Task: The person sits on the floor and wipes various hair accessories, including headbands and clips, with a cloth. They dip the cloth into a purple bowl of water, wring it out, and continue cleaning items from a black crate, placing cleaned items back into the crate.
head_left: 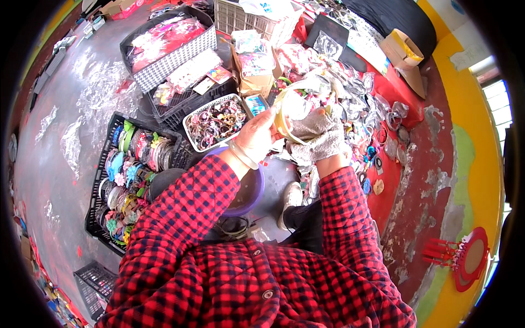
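In front of me I hold up a pale yellow hoop [281,121] that looks like a headband. My left hand [256,135], bare with a pale bangle at the wrist, pinches its left side. Grey fabric covers my right hand [320,136], which closes on the hoop's lower right part; I cannot tell whether this is a glove or a rag. The right fingers are mostly hidden. Just beyond the hoop rises a heap of hair accessories and clear wrappers [355,109]. Below my left wrist is a purple basin [257,199], partly covered by my sleeve.
To the left, a black crate [101,218] holds rows of colourful headbands. A white basket [192,134] of small hair accessories stands ahead, beside an open cardboard box [257,85]. Farther back are a grey crate [169,60] and a beige crate [240,22]. A red stool [470,259] stands by the right wall.
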A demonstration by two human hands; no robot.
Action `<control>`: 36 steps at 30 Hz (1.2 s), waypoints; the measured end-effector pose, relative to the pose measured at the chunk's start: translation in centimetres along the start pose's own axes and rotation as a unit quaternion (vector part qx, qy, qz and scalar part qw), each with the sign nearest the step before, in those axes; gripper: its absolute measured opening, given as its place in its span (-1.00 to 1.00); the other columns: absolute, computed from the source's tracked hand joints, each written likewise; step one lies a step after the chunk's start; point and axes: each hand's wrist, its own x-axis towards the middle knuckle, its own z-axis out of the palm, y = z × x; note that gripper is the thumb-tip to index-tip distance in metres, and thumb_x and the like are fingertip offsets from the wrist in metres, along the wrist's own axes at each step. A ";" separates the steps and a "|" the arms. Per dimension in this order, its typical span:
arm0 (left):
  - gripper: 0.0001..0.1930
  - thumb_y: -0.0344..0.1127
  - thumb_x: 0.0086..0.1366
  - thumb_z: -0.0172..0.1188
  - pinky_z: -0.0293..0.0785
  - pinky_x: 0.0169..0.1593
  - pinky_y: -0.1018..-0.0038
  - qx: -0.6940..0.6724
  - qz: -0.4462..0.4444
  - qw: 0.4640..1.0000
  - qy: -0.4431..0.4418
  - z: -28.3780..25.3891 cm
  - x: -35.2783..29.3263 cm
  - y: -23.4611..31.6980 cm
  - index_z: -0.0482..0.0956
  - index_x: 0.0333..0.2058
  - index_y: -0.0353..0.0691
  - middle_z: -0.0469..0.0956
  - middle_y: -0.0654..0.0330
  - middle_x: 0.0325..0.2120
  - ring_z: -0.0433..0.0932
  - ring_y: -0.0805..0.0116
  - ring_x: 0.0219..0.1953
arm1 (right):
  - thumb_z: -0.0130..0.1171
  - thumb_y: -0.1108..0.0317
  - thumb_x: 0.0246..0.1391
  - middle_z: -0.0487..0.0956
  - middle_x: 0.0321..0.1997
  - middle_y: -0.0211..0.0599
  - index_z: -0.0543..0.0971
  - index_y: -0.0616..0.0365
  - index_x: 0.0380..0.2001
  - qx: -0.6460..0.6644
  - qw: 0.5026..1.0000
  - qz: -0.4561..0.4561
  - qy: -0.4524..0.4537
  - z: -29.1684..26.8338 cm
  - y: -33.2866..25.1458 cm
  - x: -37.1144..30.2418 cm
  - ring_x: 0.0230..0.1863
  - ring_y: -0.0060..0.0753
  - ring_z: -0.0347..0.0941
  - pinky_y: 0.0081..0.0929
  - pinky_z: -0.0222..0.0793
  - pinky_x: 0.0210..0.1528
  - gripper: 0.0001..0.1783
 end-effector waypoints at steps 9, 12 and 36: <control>-0.80 -0.31 0.30 -0.04 0.41 -0.03 0.39 0.097 0.129 0.985 -0.054 1.7 -0.2 4.3 0.43 -0.18 -0.27 0.50 0.21 -0.19 0.47 0.39 -0.10 | 0.09 0.22 -0.44 0.50 -0.32 -0.22 0.54 0.08 -0.50 -0.050 0.998 -0.015 -0.043 -2.8 1.2 0.1 -0.30 -0.12 0.45 -0.21 0.29 -0.25 -0.70; -0.86 -0.41 0.27 0.01 0.41 -0.14 0.57 0.308 0.165 0.937 -0.012 -0.1 0.1 4.1 0.45 -0.21 -0.27 0.51 0.28 -0.30 0.46 0.54 -0.22 | 0.06 0.20 -0.39 0.44 -0.28 -0.18 0.41 0.18 -0.26 -0.071 0.996 0.025 -0.048 -3.7 1.7 0.6 -0.25 -0.20 0.39 -0.30 0.21 -0.07 -0.51; -0.82 -0.42 0.04 0.21 0.26 -0.49 0.47 0.615 0.089 0.770 -0.144 1.0 -2.6 3.0 0.38 -0.61 -0.29 0.31 0.16 -0.72 0.28 0.45 -0.64 | -0.06 0.19 0.03 0.46 -0.47 -0.34 0.42 0.12 -0.30 0.506 0.861 0.033 0.053 -0.9 -3.9 -1.4 -0.42 -0.34 0.39 -0.39 0.30 -0.36 -0.74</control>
